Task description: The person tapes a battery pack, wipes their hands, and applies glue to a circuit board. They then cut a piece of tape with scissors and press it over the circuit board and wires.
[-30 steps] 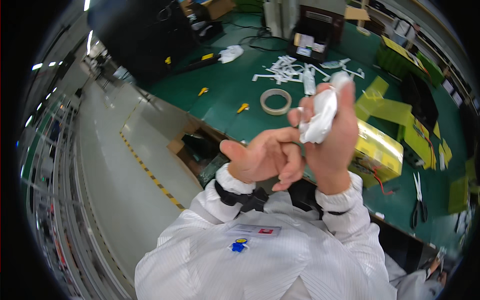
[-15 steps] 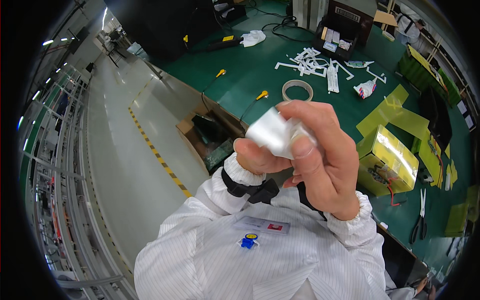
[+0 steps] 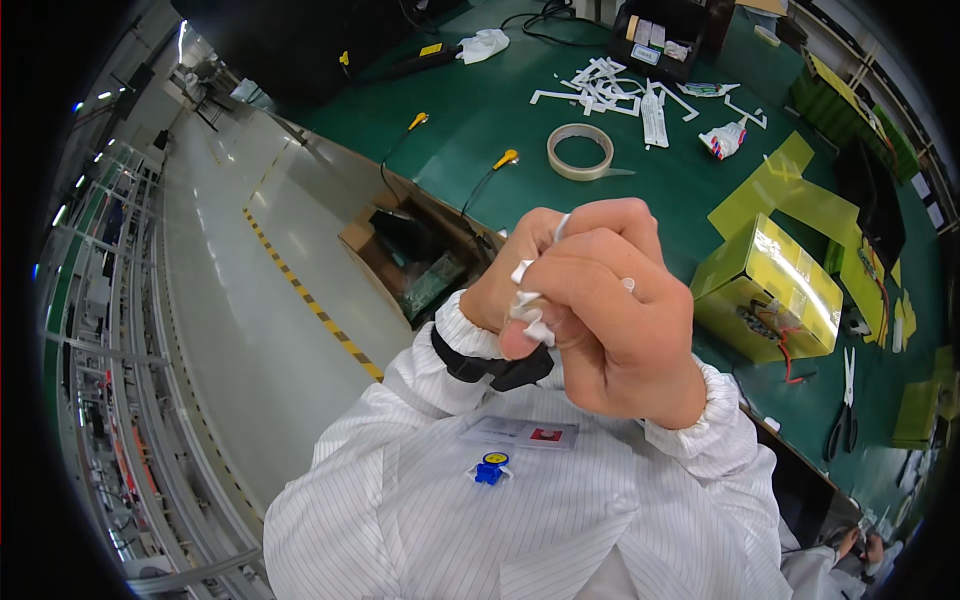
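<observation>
Wad (image 3: 532, 312) is scrunched up btwn your hands, off the bench (image 3: 480, 110); what's left doesn't show. Your R hand (image 3: 632, 325) looks pinched on it; can't tell L hand's (image 3: 492, 290) grip, fingers mostly hidden. R hand blocks the view. Tape (image 3: 578, 174), pack (image 3: 775, 285) & scissors (image 3: 848, 405) sit apart, not in the way.

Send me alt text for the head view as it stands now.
The left hand and right hand are closed together around crumpled white material in front of the wearer's chest. Beyond, a green table holds a tape roll, with a yellow box and scissors to the right.
</observation>
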{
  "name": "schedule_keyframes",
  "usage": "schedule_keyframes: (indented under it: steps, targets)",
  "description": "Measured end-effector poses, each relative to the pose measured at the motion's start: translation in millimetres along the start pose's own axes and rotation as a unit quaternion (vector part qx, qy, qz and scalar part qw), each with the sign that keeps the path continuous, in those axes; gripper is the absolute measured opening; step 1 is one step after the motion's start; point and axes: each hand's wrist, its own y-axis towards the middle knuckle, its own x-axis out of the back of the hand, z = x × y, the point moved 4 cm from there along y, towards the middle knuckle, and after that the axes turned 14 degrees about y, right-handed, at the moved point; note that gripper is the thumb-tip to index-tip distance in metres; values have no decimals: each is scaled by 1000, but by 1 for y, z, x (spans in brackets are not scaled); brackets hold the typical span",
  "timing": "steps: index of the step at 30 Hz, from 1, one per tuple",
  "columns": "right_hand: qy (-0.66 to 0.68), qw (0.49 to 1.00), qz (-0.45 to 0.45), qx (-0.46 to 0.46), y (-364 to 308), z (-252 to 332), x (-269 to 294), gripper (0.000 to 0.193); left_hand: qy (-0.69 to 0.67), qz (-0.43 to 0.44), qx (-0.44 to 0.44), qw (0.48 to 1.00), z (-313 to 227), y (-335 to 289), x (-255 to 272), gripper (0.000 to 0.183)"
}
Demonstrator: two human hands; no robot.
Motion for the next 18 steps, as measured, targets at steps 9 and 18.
schedule_keyframes:
  steps: [9,18]
  targets:
    - [73,996,-39,-27,-6,1,20,24,-36,136,77,987,-25,0,-12,119]
    - [30,999,-16,22,-7,11,18,13,-80,187,-99,974,-18,5,-13,118]
